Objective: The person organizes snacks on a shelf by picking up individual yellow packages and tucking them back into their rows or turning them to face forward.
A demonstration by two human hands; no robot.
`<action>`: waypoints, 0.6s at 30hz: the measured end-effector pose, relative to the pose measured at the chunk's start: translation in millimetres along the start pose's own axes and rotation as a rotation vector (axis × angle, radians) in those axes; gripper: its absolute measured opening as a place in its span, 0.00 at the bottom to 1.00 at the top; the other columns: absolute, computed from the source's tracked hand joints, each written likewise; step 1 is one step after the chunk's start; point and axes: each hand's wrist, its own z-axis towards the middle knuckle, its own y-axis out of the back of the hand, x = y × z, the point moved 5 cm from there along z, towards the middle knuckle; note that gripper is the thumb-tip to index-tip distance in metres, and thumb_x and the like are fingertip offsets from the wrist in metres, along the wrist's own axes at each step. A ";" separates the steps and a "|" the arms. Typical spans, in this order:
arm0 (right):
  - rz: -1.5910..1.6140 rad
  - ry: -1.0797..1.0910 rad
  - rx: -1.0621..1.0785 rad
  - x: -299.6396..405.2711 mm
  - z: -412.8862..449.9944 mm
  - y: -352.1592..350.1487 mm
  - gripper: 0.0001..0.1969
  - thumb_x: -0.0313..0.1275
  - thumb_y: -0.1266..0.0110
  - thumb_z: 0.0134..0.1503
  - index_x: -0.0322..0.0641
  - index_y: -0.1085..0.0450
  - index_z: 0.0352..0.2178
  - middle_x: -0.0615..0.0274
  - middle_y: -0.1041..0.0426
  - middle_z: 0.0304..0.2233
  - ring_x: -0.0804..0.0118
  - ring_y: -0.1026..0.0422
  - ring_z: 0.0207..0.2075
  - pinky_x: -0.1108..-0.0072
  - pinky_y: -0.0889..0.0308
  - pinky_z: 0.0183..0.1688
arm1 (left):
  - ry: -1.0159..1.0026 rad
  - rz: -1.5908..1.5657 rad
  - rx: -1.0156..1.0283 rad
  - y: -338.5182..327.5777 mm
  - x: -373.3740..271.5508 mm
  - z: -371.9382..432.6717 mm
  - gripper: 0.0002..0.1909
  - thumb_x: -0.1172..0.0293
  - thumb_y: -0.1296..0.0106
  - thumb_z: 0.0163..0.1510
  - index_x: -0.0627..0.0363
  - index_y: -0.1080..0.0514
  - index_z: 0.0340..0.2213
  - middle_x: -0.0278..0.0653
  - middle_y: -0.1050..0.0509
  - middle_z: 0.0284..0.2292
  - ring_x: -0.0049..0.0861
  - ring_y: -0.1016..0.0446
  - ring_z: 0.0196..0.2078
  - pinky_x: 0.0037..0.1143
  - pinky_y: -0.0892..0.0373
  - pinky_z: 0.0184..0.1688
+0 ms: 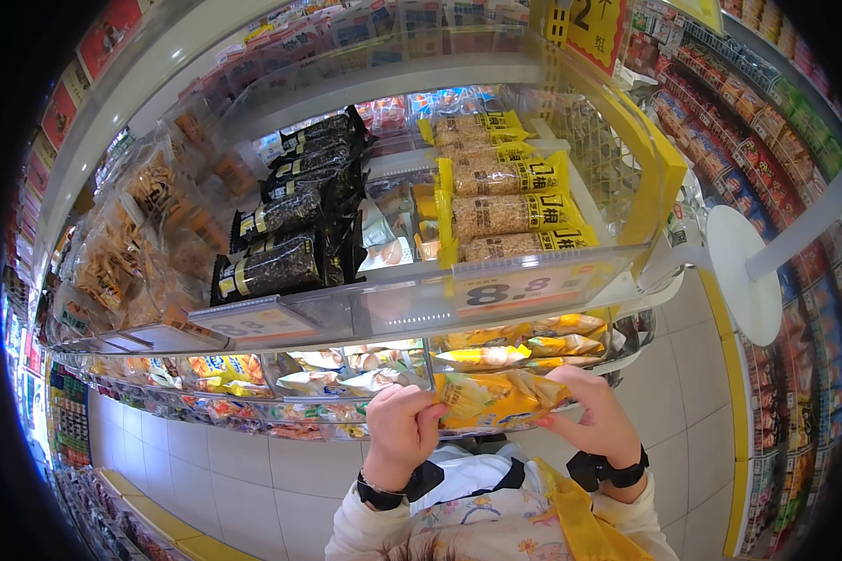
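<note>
An orange-yellow plastic snack packet [498, 401] is stretched level between my two hands, in front of the lower shelf. My left hand [401, 423] pinches its left end between thumb and curled fingers. At the opposite end my right hand [596, 414] grips the packet with thumb below and fingers above. Just behind it, similar yellow packets [484, 355] lie in a lower shelf compartment. The upper clear-walled shelf holds black-wrapped snack bars [274, 265] on the left and yellow-wrapped sesame bars [509, 214] on the right.
Price tags [509, 289] line the upper shelf's clear front edge [393, 303], which overhangs the lower bins. Bagged snacks [123, 245] fill the shelf's left side. A white round disc on an arm [744, 273] juts out at right. Packed aisle shelves [800, 393] stand beyond the tiled floor [231, 470].
</note>
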 end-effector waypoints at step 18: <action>0.004 0.092 -0.298 22.5 -6.2 6.6 0.11 0.25 0.37 0.49 0.37 0.22 0.36 0.60 0.25 0.21 0.65 0.31 0.22 0.77 0.37 0.27 | 0.158 -0.121 0.241 -3.6 -15.1 1.7 0.08 0.78 0.41 0.48 0.60 0.23 0.34 0.39 0.28 0.24 0.30 0.31 0.25 0.25 0.36 0.28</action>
